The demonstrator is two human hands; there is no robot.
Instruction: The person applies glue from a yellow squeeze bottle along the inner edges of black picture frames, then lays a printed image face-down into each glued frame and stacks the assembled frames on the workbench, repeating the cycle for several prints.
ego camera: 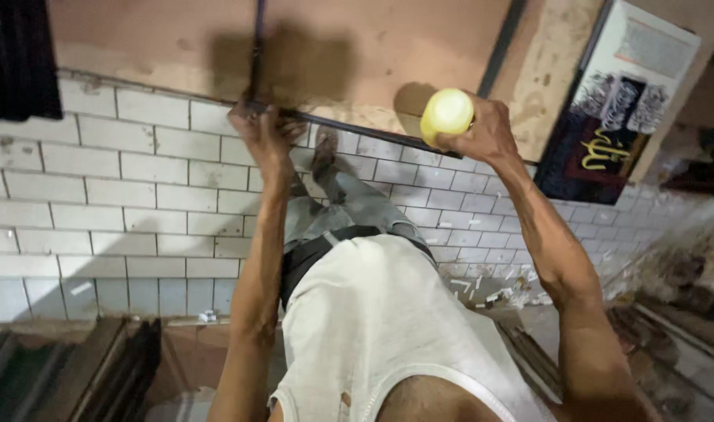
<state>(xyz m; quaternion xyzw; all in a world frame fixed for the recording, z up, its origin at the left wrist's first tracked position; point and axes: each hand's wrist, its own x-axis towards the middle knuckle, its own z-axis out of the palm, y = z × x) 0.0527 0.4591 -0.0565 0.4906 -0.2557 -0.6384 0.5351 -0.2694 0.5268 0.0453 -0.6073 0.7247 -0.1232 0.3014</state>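
White vest cloth point(388, 328) fills the foreground, above grey trousers. Out over the pale tiled floor point(123, 195), the left hand point(265, 129) clamps around a dark metal bar point(357, 129) at its corner. The right hand point(482, 129) wraps a yellow rounded tool handle point(447, 113), held against the bar beside a brown board point(357, 47).

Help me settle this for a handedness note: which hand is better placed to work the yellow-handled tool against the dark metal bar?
Probably the right hand: it already grips the yellow-handled tool beside the dark metal bar. The left hand is occupied gripping that bar.
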